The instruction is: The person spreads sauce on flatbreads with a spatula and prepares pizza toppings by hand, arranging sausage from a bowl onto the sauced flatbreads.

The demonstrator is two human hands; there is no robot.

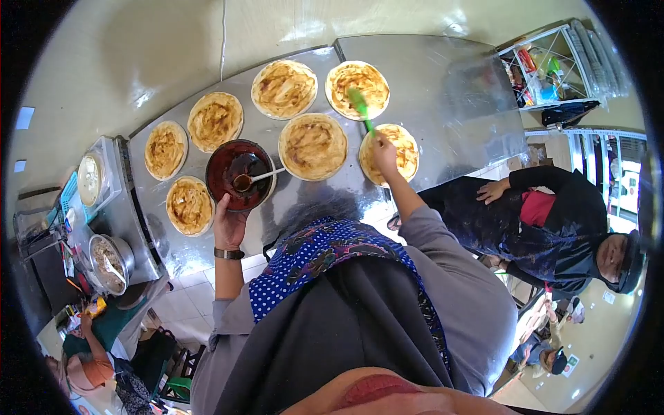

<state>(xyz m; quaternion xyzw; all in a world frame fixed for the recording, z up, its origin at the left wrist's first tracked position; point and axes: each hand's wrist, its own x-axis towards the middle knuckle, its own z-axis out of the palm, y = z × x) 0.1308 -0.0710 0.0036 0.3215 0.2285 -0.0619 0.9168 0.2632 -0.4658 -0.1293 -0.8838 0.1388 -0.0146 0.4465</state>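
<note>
My left hand (229,225) holds a white bowl of dark red sauce (238,173) from below, with a spoon (257,178) resting in it. My right hand (384,153) grips the handle of a green brush (360,104), and its bristles touch the far right flatbread (357,86). Several round sauced flatbreads lie on the steel table (443,90), among them one in the middle (312,146) and one under my right hand (400,149).
A person in dark clothes and a red apron (553,221) stands at the table's right side, a hand on the hip. At left are a steel pot of filling (109,261) and a round container (90,178). A wire shelf (546,66) stands at far right. Other people sit at lower left.
</note>
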